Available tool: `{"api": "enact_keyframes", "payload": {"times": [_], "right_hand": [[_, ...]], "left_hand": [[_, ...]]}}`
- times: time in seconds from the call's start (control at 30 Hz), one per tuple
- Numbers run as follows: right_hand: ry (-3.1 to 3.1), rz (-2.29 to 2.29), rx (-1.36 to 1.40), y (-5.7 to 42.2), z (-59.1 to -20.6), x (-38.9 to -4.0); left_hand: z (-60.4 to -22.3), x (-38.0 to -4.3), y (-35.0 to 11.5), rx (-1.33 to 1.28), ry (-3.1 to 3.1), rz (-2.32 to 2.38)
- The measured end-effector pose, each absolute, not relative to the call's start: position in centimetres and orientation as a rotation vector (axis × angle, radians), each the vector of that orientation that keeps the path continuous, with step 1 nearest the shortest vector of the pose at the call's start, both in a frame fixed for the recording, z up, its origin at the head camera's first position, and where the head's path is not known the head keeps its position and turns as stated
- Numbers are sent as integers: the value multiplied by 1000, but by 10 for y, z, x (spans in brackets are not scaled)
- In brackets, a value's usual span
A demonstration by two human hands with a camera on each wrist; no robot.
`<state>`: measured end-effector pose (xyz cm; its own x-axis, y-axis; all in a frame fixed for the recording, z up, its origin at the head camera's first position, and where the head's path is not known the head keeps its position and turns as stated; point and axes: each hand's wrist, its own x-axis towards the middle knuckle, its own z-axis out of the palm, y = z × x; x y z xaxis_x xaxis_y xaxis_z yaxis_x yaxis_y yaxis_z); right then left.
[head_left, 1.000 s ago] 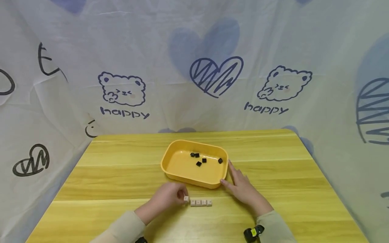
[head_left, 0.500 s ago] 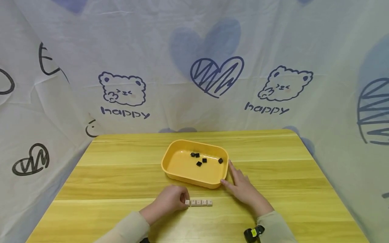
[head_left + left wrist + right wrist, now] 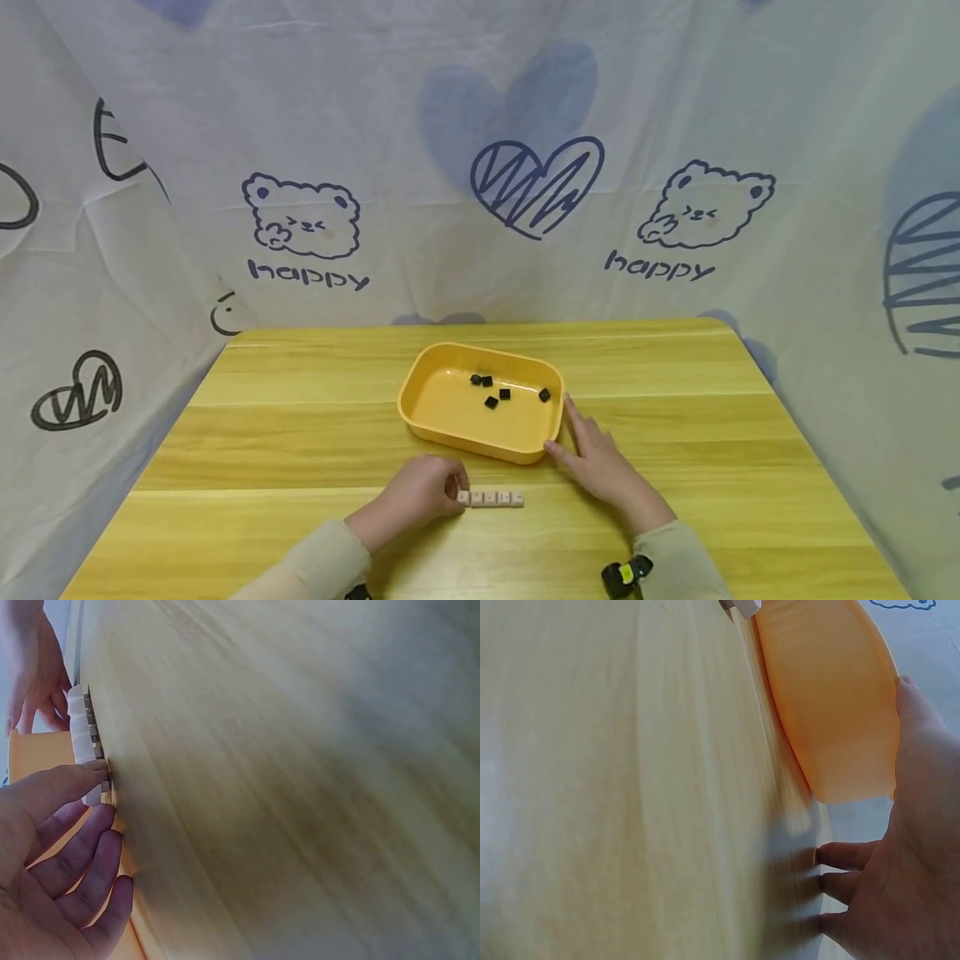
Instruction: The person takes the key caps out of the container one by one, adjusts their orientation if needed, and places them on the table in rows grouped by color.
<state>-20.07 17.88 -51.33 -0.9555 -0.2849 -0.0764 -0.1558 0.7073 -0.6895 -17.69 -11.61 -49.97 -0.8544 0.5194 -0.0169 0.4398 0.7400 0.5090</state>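
Note:
In the head view a row of several small white keycaps (image 3: 491,499) lies on the table in front of a yellow tray (image 3: 405,423). My left hand (image 3: 422,492) pinches the leftmost keycap (image 3: 464,498) between thumb and index finger, level with the row. In the left wrist view the thumb lies on that keycap's side and the other fingers are loosely bent. My right hand (image 3: 600,467) rests against the tray's right end. Its thumb touches the tray's rim in the right wrist view, with the other fingers spread and fairly straight.
Several black keycaps (image 3: 504,395) lie inside the tray. The wooden table (image 3: 285,433) ends at a white cloth (image 3: 420,275) with drawn bears and hearts, which hangs behind it and at both sides.
My left hand has moved slightly right and lowered its keycap, from just apart and raised to the left end of the row. The right hand and tray stay put.

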Motion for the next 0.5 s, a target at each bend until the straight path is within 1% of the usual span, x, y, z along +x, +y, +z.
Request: {"api": "enact_keyframes", "payload": {"times": [0.5], "right_hand": [[2742, -1065, -354, 178, -513, -200]], "left_hand": [[-498, -178, -118, 772, 2766, 740]]}}
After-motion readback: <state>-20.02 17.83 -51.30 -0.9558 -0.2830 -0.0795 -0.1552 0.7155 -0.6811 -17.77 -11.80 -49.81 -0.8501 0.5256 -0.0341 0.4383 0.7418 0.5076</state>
